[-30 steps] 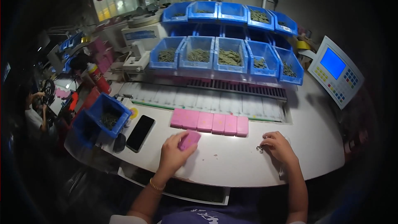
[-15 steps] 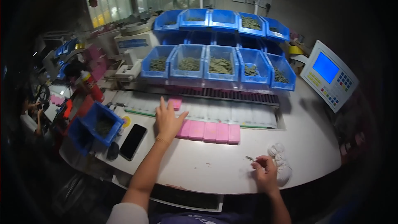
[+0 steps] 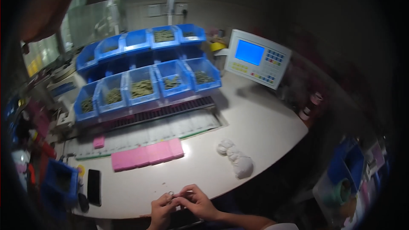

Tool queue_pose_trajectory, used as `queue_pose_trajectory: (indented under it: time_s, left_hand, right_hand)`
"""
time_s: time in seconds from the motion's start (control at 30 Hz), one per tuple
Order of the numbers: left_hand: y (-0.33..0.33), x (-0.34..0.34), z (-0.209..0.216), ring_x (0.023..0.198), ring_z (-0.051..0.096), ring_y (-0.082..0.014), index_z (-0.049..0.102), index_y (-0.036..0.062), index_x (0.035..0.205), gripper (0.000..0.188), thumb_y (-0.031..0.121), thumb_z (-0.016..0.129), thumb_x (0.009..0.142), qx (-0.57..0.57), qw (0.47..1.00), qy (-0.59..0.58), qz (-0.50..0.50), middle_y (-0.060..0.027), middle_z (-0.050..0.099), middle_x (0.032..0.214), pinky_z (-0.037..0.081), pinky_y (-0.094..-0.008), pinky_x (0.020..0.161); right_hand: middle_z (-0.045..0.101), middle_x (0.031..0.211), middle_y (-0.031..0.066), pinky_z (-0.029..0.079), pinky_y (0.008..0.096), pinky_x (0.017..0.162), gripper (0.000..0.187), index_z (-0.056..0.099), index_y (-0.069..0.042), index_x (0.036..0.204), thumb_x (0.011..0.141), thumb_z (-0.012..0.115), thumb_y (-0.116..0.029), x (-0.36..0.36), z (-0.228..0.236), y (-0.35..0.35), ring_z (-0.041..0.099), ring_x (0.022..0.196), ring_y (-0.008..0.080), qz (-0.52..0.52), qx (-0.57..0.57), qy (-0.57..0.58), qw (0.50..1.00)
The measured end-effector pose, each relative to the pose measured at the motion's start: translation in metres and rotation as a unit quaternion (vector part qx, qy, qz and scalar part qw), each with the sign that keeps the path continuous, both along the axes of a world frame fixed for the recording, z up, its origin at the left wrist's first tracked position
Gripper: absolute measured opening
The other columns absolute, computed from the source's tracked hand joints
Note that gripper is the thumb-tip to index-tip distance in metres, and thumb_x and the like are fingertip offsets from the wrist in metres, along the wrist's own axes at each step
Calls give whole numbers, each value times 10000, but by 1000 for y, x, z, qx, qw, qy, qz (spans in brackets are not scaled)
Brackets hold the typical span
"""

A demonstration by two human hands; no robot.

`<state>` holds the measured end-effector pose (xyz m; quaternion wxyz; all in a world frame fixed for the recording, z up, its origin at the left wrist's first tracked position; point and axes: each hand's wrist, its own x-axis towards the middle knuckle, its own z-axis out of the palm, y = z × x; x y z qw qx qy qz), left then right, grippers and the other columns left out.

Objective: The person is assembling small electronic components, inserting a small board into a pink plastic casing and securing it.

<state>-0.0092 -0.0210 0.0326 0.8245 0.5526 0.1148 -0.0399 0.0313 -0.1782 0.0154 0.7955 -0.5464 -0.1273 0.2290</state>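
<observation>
Near the table's front edge my two hands come together. My left hand point(image 3: 162, 208) is closed in a pinch, with a small greyish metallic-looking piece point(image 3: 171, 193) showing at its fingertips. My right hand point(image 3: 197, 202) is also closed, its fingertips meeting those of the left; what lies between them is too small to make out. Beyond the hands is a row of pink blocks point(image 3: 147, 156). One separate pink piece point(image 3: 99, 142) rests on the pale slotted strip point(image 3: 140, 139). A white, knotted, lumpy bundle point(image 3: 240, 166) sits right of my hands.
Blue bins point(image 3: 142, 88) with grey-green small parts stand in two tiers at the back. A keypad panel with a blue screen point(image 3: 249, 53) is at back right. A black phone point(image 3: 94, 187) and another blue bin point(image 3: 61, 179) lie left.
My left hand has left the pink blocks and come down to meet my right hand at the front edge. My right hand has moved away from the white bundle. The view has swung right.
</observation>
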Motion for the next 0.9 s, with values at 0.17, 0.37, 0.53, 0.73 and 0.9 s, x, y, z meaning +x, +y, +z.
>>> queue_pose_trajectory:
  time_s: [0.17,0.37,0.53,0.73,0.9]
  left_hand:
    - [-1,2,-13,849,564,-133,706,14,1149,270,188,577,987,111,985,-133,-25,-70,626,937,467,-266,808]
    - [-30,2,-27,800,633,-121,737,-29,978,166,98,690,882,20,982,-145,117,-59,710,874,494,-262,716]
    - [-22,-15,-15,814,662,-137,752,-27,914,143,91,711,845,25,981,-109,159,-84,734,857,515,-275,735]
    - [-21,-14,-11,796,664,-119,755,-20,911,135,92,718,845,-33,986,-86,137,-74,737,834,517,-260,720]
    - [-12,-14,-11,782,669,-110,751,-21,940,144,101,713,873,-51,996,-38,64,-71,742,828,520,-252,701]
  right_hand:
    - [631,1062,160,538,300,837,315,381,1,1246,977,545,-18,-6,-3,-5,649,958,195,-76,-68,-141,985]
    - [675,926,192,526,374,796,135,657,47,1027,925,641,-40,-8,32,-10,662,868,324,-119,-316,-465,819]
    - [666,892,182,515,396,715,150,659,37,1041,935,632,-65,-11,20,-2,645,795,318,-95,-317,-550,767]
    - [642,866,69,501,311,648,278,630,-28,1087,998,547,-279,-5,-3,-12,608,726,185,26,-175,-107,978]
    - [499,746,0,394,235,519,286,545,-114,924,1002,506,-386,3,-1,-11,460,586,101,181,162,377,894]
